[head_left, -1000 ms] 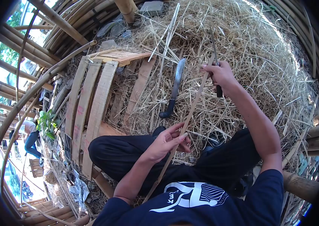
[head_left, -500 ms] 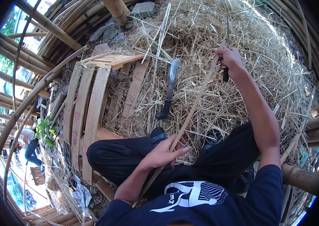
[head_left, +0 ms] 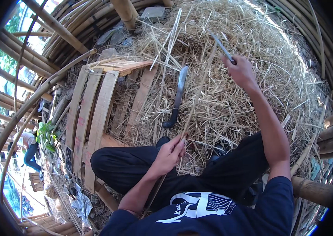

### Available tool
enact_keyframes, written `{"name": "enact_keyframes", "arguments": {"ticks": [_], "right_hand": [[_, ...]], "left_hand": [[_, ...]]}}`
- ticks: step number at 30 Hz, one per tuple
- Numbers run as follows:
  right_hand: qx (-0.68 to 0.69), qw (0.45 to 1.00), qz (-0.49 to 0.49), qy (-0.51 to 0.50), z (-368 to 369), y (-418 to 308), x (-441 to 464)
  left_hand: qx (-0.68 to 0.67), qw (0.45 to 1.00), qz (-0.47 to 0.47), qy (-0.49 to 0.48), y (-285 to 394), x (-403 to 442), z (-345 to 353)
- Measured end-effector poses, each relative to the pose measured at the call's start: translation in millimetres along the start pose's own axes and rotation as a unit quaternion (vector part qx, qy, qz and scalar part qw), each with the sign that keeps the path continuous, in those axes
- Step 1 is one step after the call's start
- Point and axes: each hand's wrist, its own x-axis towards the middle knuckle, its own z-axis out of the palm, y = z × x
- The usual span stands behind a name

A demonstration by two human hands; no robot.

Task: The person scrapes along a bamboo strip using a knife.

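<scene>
Straw [head_left: 229, 114] is spread below. The thin strip [head_left: 193, 111], slanting from the lap [head_left: 217, 181], has been released by the right hand [head_left: 239, 71], clenched round a knife [head_left: 221, 45], and is now pinched by the left hand [head_left: 168, 157] alone.

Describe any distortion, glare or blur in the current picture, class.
Head view: bamboo poles seem to bow near the rounded black border; head view: daylight beyond the poles at left is washed out; head view: the bamboo strip in the left hand looks soft against the straw, while the machete lying there appears sharper.
</scene>
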Motion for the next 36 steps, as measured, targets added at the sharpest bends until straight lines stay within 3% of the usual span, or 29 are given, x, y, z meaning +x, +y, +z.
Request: {"name": "enact_keyframes", "arguments": {"ticks": [2,5,8,10,12,14,16,17,19,22,29,31,36], "right_hand": [[-0.093,0.991,-0.06,-0.076,8.9,-13.7,-20.4],[-0.095,0.97,-0.124,-0.188,36.9,-17.4,-49.9],[-0.143,0.936,-0.221,-0.234,64.0,-8.8,-68.1],[-0.138,0.933,-0.224,-0.243,82.9,-0.8,-74.4],[-0.135,0.931,-0.226,-0.252,91.4,0.7,-74.9],[-0.166,0.93,-0.169,-0.281,95.6,-1.5,-74.0],[-0.173,0.929,-0.173,-0.277,97.0,2.3,-71.0],[-0.189,0.927,-0.169,-0.275,103.4,10.4,-68.1],[-0.206,0.926,-0.165,-0.271,105.4,13.8,-66.5],[-0.201,0.925,-0.169,-0.274,100.4,8.9,-68.2],[-0.193,0.927,-0.163,-0.276,100.6,11.0,-66.1],[-0.19,0.926,-0.161,-0.284,99.4,7.9,-70.1],[-0.201,0.913,-0.209,-0.286,105.2,7.6,-75.4]], "left_hand": [[0.017,0.998,0.029,0.052,-2.6,4.1,-4.3],[0.013,0.996,0.043,0.082,2.5,5.1,-9.2],[0.0,0.994,0.051,0.098,3.1,7.6,-15.1],[0.117,0.977,0.115,0.135,-6.6,13.4,-20.1],[0.14,0.974,0.094,0.153,-0.3,12.3,-16.7],[0.163,0.969,0.072,0.172,-4.7,13.9,-18.5],[0.222,0.951,0.137,0.167,-14.9,21.6,-24.4],[0.222,0.951,0.138,0.167,-18.4,20.5,-26.0],[0.025,0.995,0.03,0.09,-0.8,11.4,-20.4],[0.005,0.998,-0.004,0.067,8.7,6.8,-14.7],[-0.038,0.996,0.037,0.068,0.4,14.6,-18.0],[0.004,0.991,0.038,0.132,-12.1,22.7,-20.9],[0.05,0.984,0.058,0.16,-23.9,32.1,-22.8]]}}
